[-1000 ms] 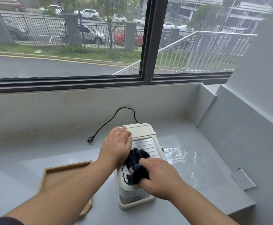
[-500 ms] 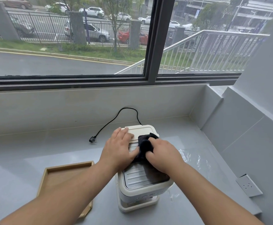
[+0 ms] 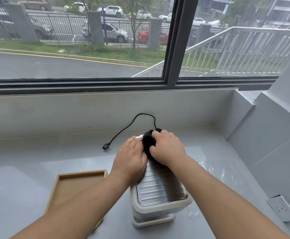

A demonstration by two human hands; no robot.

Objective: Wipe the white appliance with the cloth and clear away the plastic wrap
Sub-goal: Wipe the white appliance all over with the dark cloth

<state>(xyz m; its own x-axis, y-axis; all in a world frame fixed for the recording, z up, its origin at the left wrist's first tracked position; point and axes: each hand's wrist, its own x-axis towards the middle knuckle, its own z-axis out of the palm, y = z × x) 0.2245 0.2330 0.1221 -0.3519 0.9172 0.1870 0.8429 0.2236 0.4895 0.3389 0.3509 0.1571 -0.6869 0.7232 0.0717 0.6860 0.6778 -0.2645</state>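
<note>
The dark cloth (image 3: 148, 143) sits bunched at the far end of the white appliance (image 3: 159, 192), centre frame, with the right hand (image 3: 168, 149) clenched around it. The left hand (image 3: 130, 159) lies flat alongside, fingers spread on the lid. Plastic wrap (image 3: 216, 171) glints lower right on the counter (image 3: 37, 161).

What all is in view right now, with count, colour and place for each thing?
Appliance: one, white, counter centre, under both hands.
Cloth: one, black, at appliance's far end.
Cord: one, black, behind appliance, plug lying loose on counter.
Tray: one, wooden, left of appliance.
Wrap: one, clear, right of appliance.
Socket: one, white, right wall.
Counter: one, grey.
Left hand: resting on appliance.
Right hand: gripping cloth.
</note>
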